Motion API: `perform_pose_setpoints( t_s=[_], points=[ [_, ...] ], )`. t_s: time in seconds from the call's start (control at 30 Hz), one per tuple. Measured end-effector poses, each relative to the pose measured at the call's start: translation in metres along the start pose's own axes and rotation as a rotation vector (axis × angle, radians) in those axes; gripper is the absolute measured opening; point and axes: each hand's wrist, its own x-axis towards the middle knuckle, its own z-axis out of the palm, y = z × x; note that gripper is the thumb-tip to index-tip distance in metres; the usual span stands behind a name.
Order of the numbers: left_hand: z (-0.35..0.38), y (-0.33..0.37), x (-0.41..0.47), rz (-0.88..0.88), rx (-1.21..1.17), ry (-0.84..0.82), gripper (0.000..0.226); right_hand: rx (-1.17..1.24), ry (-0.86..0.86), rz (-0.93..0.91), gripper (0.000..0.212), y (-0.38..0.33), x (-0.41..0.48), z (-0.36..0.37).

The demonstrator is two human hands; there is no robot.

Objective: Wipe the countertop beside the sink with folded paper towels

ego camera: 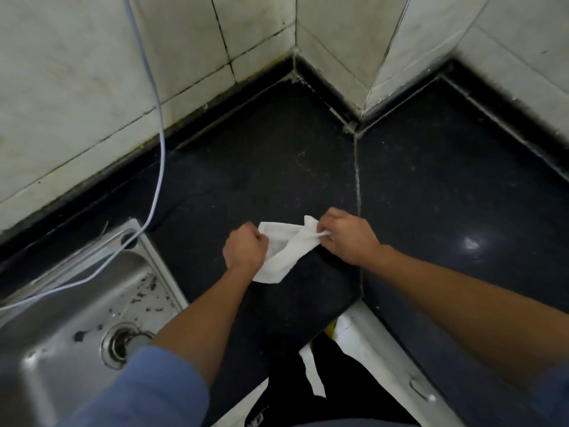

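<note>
Both hands hold the white paper towel (284,252) above the dark countertop (277,167), to the right of the steel sink (77,306). The left hand (244,250) grips the towel's left edge with fingers curled round it. The right hand (349,237) pinches the upper right corner between thumb and fingers. The towel hangs partly folded between them (its lower end droops toward the left wrist). A white cable (160,167) runs down the tiled wall (77,87) into the sink.
</note>
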Motion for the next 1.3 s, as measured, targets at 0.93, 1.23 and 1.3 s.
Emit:
perform_pose_setpoints(
  t_s=[0.93, 1.23, 1.3],
  points=[
    [-0.047, -0.045, 0.005, -0.068, -0.484, 0.221, 0.015, 0.283, 0.132, 0.497, 0.019, -0.001, 0.048, -0.015],
    [-0.014, -0.024, -0.023, 0.305, -0.076, 0.015, 0.01, 0.019, 0.115, 0.128, 0.015, 0.01, 0.018, -0.011],
    [0.002, -0.026, -0.04, 0.42, 0.007, -0.096, 0.013, -0.064, -0.124, -0.005, 0.019, 0.001, -0.002, -0.008]
  ],
)
